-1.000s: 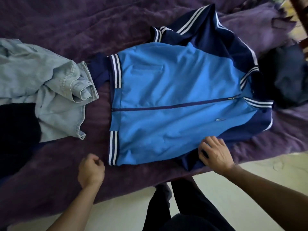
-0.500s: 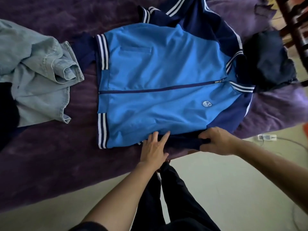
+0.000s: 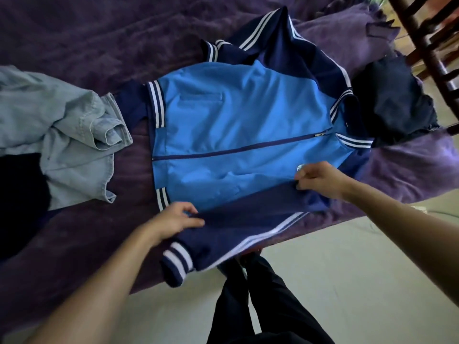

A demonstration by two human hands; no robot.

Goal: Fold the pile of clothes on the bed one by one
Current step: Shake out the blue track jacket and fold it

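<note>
A blue track jacket (image 3: 238, 125) with navy sleeves and white stripes lies zipped and face up on the purple bed cover (image 3: 74, 33). Its near navy sleeve (image 3: 243, 224) is drawn out along the bed's front edge, with the striped cuff at the lower left. My left hand (image 3: 176, 219) pinches this sleeve near the cuff end. My right hand (image 3: 320, 178) pinches the sleeve up by the shoulder, just below the round chest badge. The far sleeve is bunched behind the jacket's body.
A crumpled light denim shirt (image 3: 57, 130) lies at the left over a dark garment (image 3: 19, 194). A folded dark navy garment (image 3: 392, 100) sits at the right beside the collar. A dark wooden chair (image 3: 432, 40) stands at the top right. My legs stand against the bed's edge.
Both hands have pulled the near sleeve out from under the jacket's side and spread it along the bed's edge. The left hand went from lying flat to pinching the cloth.
</note>
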